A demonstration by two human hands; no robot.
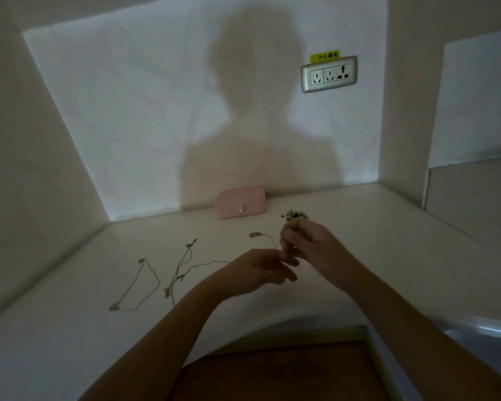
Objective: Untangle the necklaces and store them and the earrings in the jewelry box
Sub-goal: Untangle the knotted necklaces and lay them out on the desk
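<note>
Both sets of fingers are curled in and meet just above the white surface. The fingers of my right hand pinch a thin necklace chain. Its short free end, tipped with a small metal piece, sticks out to the left of them. My left hand sits just below and left of the right, fingertips touching it and curled on the same chain, though blur hides the exact grip.

From the left fingers a strand runs off leftward along the surface into a tangled bunch of necklaces, near that hand. Farther left, apart from the tangle, a separate necklace lies in a loose loop.

A small heap of earrings lies just beyond the right fingers. The pink jewelry box stands with its lid closed beyond the left fingers, against the back wall and to the left of the earrings. It has a small shiny clasp on its front.

High on the wall, well above and right of my right hand, a silver-framed socket plate has a yellow sticker over it. The sticker carries black Chinese characters: the first two read 小心, and the rest are too blurred for me to read.
</note>
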